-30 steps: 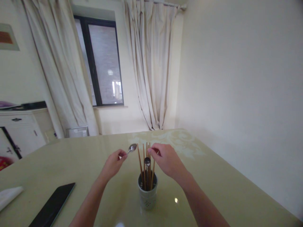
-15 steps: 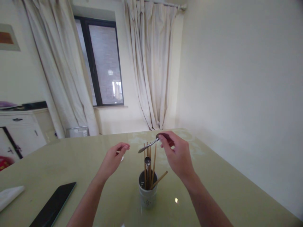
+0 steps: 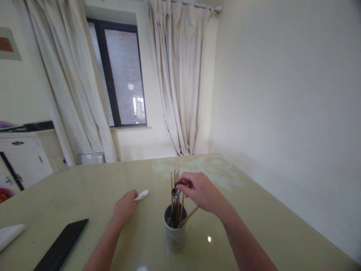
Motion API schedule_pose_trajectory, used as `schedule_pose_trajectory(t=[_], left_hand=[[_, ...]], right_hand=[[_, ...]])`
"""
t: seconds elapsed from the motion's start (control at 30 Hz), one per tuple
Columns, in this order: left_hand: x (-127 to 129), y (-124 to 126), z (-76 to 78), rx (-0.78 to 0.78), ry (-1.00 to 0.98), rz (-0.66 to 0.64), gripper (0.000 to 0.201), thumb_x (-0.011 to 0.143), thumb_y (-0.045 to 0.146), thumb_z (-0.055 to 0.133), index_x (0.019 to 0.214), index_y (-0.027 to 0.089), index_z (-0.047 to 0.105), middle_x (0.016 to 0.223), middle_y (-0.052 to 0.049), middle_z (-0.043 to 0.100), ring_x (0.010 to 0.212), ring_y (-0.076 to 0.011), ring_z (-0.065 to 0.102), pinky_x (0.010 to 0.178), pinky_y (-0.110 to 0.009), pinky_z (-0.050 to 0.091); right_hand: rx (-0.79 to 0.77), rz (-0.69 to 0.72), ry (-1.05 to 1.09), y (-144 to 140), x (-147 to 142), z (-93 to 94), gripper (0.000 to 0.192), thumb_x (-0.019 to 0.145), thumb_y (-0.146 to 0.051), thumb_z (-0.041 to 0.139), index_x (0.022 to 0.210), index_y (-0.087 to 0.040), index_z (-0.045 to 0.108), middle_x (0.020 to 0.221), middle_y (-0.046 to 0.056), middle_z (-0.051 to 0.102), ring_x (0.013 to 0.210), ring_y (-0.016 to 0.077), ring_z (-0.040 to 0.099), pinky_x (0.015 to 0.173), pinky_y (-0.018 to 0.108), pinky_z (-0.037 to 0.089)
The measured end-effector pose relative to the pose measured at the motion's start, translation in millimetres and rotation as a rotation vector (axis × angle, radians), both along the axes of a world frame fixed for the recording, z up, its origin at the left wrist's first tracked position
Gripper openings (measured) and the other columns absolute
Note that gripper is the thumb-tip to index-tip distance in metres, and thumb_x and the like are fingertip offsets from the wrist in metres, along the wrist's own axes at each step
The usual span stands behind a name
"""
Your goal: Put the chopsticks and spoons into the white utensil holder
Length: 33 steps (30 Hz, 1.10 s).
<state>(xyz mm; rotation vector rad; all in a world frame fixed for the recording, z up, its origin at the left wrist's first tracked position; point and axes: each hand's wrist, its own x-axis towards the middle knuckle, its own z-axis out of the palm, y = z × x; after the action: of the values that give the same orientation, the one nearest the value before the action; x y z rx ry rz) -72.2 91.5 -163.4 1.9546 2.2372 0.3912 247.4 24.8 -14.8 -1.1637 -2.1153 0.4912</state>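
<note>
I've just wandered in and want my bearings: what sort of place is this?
Probably a dining area in a home: there's a glossy pale-green table, a grey patterned cylindrical holder with thin brown wooden chopsticks, and long cream fabric curtains beside a dark-framed window.

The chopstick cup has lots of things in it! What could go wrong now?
The metal spoon in the right hand points down among the chopsticks, so it might catch on them. One chopstick leans far out to the side and could get bumped. The left hand is over at the white spoon, so nobody's steadying the cup if it wobbles.
</note>
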Motion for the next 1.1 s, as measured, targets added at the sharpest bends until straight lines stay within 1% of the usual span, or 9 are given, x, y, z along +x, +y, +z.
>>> schedule_pose_trajectory(t=[0.13,0.27,0.37,0.47,0.57,0.73,0.83,0.97,1.1], left_hand=[[3,7,9.2,0.047,-0.073,-0.036,0.015,0.097,0.023,0.049,0.087,0.021,0.060,0.097,-0.009,0.076,0.096,-0.0247,0.072,0.081,-0.032,0.047],[19,3,39.2,0.249,-0.295,-0.112,0.019,0.102,0.036,0.041,0.096,0.023,0.054,0.096,-0.006,0.074,0.085,-0.0209,0.071,0.078,-0.030,0.050],[43,-14,72.0,0.420,-0.595,-0.246,0.026,0.100,0.050,0.046,0.100,0.024,0.052,0.095,-0.003,0.072,0.070,-0.0183,0.065,0.066,-0.029,0.049],[70,-39,99.9,0.512,-0.631,-0.381,0.025,0.098,0.050,0.055,0.100,0.025,0.057,0.088,-0.001,0.069,0.073,-0.0178,0.061,0.058,-0.024,0.043],[94,-60,115.7,0.526,-0.629,-0.482,0.019,0.097,0.044,0.061,0.098,0.025,0.063,0.084,0.001,0.067,0.075,-0.0174,0.059,0.058,-0.023,0.042],[103,-72,123.9,0.464,-0.706,-0.601,0.018,0.095,0.042,0.067,0.095,0.024,0.063,0.099,-0.002,0.073,0.087,-0.0183,0.063,0.076,-0.026,0.049],[97,-69,124.9,0.511,-0.847,-0.607,0.024,0.101,0.047,0.058,0.095,0.023,0.059,0.115,-0.007,0.073,0.103,-0.0199,0.065,0.091,-0.031,0.050],[92,-63,123.4,0.528,-0.878,-0.577,0.029,0.104,0.050,0.053,0.101,0.022,0.062,0.109,-0.007,0.073,0.100,-0.0194,0.066,0.094,-0.034,0.049],[95,-62,120.7,0.447,-0.809,-0.611,0.027,0.103,0.048,0.055,0.107,0.022,0.065,0.105,-0.005,0.073,0.098,-0.0194,0.067,0.092,-0.034,0.051]], right_hand=[[-0.049,0.042,-0.009,1,0,-3.9,0.009,0.089,-0.024,0.073,0.094,-0.023,0.080,0.084,0.002,0.080,0.074,0.0176,0.071,0.066,0.026,0.048],[-0.028,0.038,0.049,6,1,-6.6,0.007,0.089,-0.023,0.073,0.093,-0.022,0.078,0.085,0.002,0.079,0.073,0.0168,0.070,0.068,0.027,0.050],[-0.035,0.044,0.146,8,-1,-7.0,0.008,0.092,-0.027,0.072,0.093,-0.020,0.077,0.087,0.002,0.078,0.070,0.0154,0.069,0.066,0.026,0.051],[-0.067,0.067,0.360,7,-5,-4.0,0.023,0.095,-0.040,0.070,0.106,-0.019,0.073,0.088,0.003,0.077,0.067,0.0149,0.070,0.063,0.026,0.053],[-0.057,0.114,0.507,2,-6,1.0,0.028,0.095,-0.044,0.071,0.108,-0.019,0.070,0.084,0.002,0.075,0.068,0.0155,0.071,0.061,0.025,0.053],[0.131,-0.005,0.401,-3,1,7.9,0.017,0.100,-0.035,0.064,0.097,-0.021,0.074,0.079,0.001,0.075,0.069,0.0147,0.068,0.064,0.025,0.050],[0.219,-0.050,0.275,-3,6,9.7,0.014,0.100,-0.028,0.064,0.094,-0.021,0.075,0.080,0.001,0.075,0.069,0.0145,0.066,0.065,0.025,0.047],[0.278,-0.001,0.073,2,4,4.8,0.013,0.099,-0.024,0.066,0.094,-0.020,0.077,0.084,0.001,0.075,0.073,0.0143,0.063,0.069,0.025,0.044],[0.221,0.092,-0.121,11,-8,-9.9,0.011,0.097,-0.024,0.069,0.092,-0.019,0.077,0.084,0.003,0.076,0.074,0.0150,0.064,0.069,0.025,0.042]])
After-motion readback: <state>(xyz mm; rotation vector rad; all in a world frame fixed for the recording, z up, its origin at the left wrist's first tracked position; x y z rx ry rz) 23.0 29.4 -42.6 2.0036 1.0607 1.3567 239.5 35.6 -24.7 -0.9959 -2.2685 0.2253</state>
